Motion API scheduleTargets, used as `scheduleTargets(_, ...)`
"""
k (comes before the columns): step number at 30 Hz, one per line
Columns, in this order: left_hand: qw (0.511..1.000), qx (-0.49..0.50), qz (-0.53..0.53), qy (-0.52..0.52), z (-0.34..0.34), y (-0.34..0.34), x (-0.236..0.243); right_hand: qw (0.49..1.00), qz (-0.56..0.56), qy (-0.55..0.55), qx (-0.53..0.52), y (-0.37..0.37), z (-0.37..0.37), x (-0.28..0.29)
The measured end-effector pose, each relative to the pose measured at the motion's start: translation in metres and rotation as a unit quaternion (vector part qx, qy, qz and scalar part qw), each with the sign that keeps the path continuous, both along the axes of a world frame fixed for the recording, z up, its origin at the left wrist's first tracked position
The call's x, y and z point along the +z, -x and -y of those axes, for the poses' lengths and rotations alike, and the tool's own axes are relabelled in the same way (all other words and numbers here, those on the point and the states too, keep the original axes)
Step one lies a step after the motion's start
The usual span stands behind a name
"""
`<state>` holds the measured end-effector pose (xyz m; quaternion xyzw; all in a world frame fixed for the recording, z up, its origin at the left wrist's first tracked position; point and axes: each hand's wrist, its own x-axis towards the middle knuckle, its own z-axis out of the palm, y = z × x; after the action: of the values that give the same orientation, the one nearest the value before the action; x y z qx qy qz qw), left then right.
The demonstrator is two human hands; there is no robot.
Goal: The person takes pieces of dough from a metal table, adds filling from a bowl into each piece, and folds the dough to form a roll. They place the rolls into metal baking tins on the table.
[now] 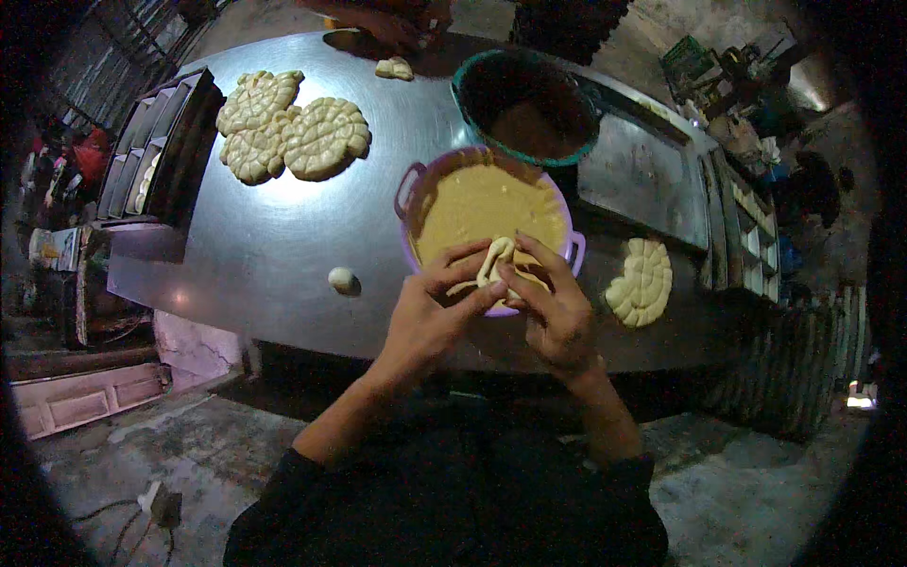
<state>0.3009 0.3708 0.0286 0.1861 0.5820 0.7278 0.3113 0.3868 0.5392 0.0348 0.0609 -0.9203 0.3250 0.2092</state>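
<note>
Dark metal tabletop [274, 255], wide and glossy. Near its front edge, a purple basin [412, 189] of yellow batter, with a teal bucket [468, 104] touching it behind. Toward the back left corner, three scored dough rounds [288, 128], overlapping; by the right edge, a half round [642, 282]. Small dough ball [340, 279] alone near the front edge, left of the basin.

Over the basin's front rim, left hand [430, 312] and right hand [557, 317] closed together on a pale dough strip [496, 260], fingertips pinching it from both sides, a loop standing up between them.

Likely light, soft and a little tacky; stretches and tears under a hard pull. Best held by fingertips at the thicker folds, supported from below, not squeezed flat.
</note>
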Motion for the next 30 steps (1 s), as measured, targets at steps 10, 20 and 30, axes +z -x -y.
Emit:
scheduleTargets(10, 0.988, 0.090, -0.084, 0.096, -0.005, -0.072, 0.022, 0.968, -0.084, 0.229, 0.058, -0.071, 0.015, -0.003)
scheduleTargets(20, 0.940, 0.073, -0.258, 0.209, 0.003, -0.098, 0.037, 0.927, 0.000, 0.363, 0.098, -0.096, 0.014, 0.021)
scheduleTargets(30, 0.985, 0.005, -0.146, -0.096, 0.047, -0.068, 0.005, 0.949, 0.064, 0.294, 0.089, -0.053, 0.043, 0.028)
